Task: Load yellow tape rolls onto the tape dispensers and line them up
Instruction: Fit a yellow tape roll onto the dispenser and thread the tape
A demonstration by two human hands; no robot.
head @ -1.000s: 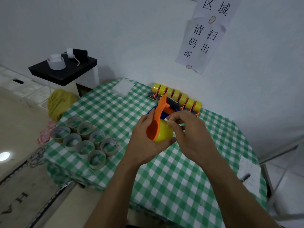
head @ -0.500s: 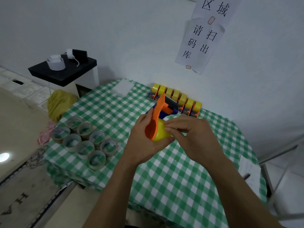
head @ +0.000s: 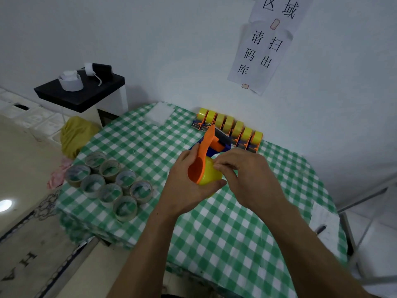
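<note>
Above the middle of the counter (head: 214, 237), which wears a green-checked cloth, the left hand (head: 182, 188) grips an orange tape dispenser (head: 203, 158), fingers curled under it and thumb up along its near side, the handle pointing away toward 12 o'clock. A yellow tape roll (head: 211, 176) sits in the dispenser, held clear of the cloth. The right hand (head: 249, 175) comes in from 3 o'clock with its fingers bent, the fingertips (head: 217, 166) pinching at the roll's upper edge (whether they hold a loose end of tape cannot be told). At 1 o'clock from the hands, against the wall, stands a row of loaded dispensers (head: 231, 127), seven yellow rolls side by side and touching. At 9 o'clock a cluster of empty cardboard cores (head: 109, 182) stands upright on the cloth. A white pad (head: 160, 112) lies at 11 o'clock near the counter's far edge, and a sheet of paper with a pen (head: 323, 222) lies at 4 o'clock. A paper sign (head: 264, 46) with printed characters hangs on the wall.
</note>
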